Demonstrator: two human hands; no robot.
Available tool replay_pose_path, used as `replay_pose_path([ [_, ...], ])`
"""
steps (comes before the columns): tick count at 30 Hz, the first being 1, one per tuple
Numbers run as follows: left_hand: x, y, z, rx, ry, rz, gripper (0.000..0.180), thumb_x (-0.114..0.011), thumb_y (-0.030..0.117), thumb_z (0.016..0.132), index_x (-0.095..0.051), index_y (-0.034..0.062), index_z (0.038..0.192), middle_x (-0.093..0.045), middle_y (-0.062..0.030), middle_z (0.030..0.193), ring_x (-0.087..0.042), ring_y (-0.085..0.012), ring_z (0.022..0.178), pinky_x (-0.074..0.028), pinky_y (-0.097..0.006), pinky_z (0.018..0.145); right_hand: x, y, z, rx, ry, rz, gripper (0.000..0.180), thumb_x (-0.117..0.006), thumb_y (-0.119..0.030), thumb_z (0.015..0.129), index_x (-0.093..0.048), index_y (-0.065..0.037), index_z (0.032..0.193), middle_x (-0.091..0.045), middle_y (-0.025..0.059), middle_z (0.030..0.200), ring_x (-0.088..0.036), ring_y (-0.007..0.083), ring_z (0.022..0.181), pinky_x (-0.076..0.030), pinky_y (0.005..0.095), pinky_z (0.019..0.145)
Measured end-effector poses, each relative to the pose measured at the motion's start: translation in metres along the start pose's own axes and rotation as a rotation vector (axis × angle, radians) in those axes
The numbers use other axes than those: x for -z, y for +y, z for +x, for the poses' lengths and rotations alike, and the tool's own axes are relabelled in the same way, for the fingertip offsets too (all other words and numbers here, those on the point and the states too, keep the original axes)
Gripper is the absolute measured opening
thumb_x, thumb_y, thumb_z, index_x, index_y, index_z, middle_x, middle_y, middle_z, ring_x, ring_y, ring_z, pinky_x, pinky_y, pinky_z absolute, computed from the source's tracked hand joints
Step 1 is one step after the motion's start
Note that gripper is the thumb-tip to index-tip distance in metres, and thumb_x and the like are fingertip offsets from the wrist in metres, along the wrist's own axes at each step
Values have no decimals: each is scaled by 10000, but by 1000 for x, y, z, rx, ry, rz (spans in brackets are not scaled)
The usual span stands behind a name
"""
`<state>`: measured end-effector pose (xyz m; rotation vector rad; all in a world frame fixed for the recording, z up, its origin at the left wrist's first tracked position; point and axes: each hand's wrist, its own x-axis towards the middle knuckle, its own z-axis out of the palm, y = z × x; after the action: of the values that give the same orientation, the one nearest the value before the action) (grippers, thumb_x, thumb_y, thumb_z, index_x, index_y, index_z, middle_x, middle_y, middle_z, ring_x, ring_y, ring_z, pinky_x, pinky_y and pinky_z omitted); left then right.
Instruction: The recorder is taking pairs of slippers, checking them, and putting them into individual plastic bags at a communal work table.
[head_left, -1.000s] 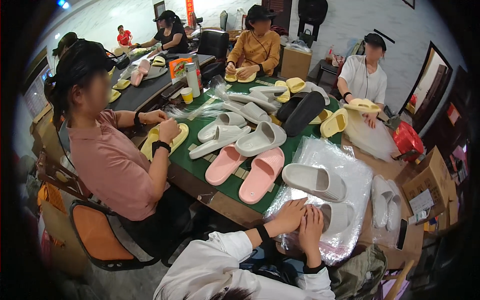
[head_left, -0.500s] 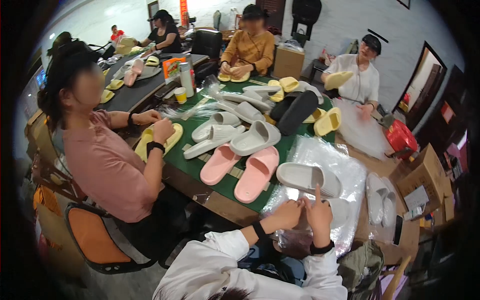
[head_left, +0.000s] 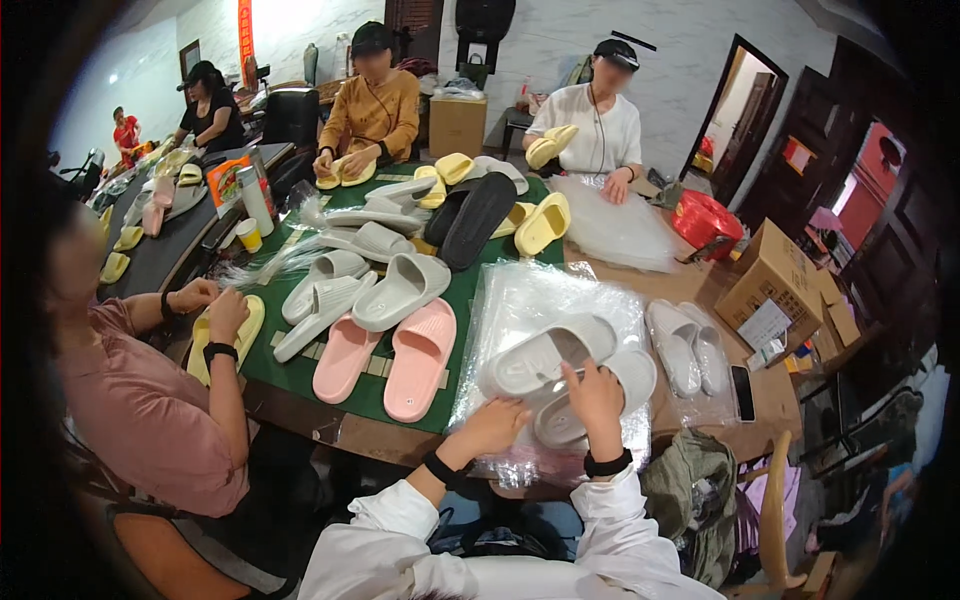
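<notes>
Two grey slippers lie on a stack of clear plastic bags (head_left: 478, 345) in front of me. The farther slipper (head_left: 520, 362) lies with its toe to the upper right; the nearer slipper (head_left: 630, 385) is beside it. My right hand (head_left: 598, 398) reaches over the nearer slipper, fingers stretched toward the gap between the pair. My left hand (head_left: 492, 424) is at the near edge of the bags, left of the nearer slipper, its fingers extended and nothing visible in them. Both wrists wear black bands.
Left lie pink slippers (head_left: 418, 365), grey slippers (head_left: 322, 305) and a black pair (head_left: 480, 225) on green cloth. A bagged pair (head_left: 690, 345), phone (head_left: 742, 393) and cardboard box (head_left: 775, 285) are right. Co-workers handle yellow slippers left and across; one's hand rests on plastic bags (head_left: 615, 235).
My view has turned right. My hands have moved apart, and my right index finger, raised before, is lowered toward the slippers. The farther slipper has turned. The co-worker across has shifted a yellow slipper.
</notes>
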<state>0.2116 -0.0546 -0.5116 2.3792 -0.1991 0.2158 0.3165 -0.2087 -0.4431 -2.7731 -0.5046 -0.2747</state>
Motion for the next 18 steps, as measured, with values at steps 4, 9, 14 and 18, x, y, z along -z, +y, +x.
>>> replay_pose_path([
  [4, -7, 3, -4, -79, -151, 297, 386, -495, 250, 893, -541, 114, 1251, -528, -208, 1213, -459, -378, 1186, -349, -489, 1003, 17, 22, 2, 39, 25, 60, 478, -498, -472, 896, -609, -23, 1018, -611, 244, 946, -567, 415, 919, -441, 495, 790],
  [9, 2, 33, -9, -4, -143, 457, 417, -535, 333, 873, -540, 206, 1270, -452, -210, 1335, -412, -370, 1255, -293, -513, 1052, 38, 34, -10, 130, 101, 106, 444, -518, -445, 894, -644, -25, 960, -635, 202, 895, -584, 369, 893, -429, 458, 794],
  [14, -18, 18, -9, 79, -158, 554, 431, -529, 347, 880, -523, 212, 1288, -380, -261, 1387, -385, -365, 1288, -281, -501, 1060, 44, 48, -6, 167, 72, 215, 423, -512, -415, 902, -651, -19, 961, -630, 201, 917, -561, 374, 922, -412, 457, 824],
  [18, -17, 22, -10, 12, -112, 533, 487, -551, 339, 874, -476, 202, 1336, -369, -281, 1379, -378, -381, 1290, -323, -506, 1037, 37, 55, 0, 246, -160, 226, 400, -510, -382, 909, -657, -15, 968, -627, 201, 887, -543, 387, 938, -407, 451, 841],
])
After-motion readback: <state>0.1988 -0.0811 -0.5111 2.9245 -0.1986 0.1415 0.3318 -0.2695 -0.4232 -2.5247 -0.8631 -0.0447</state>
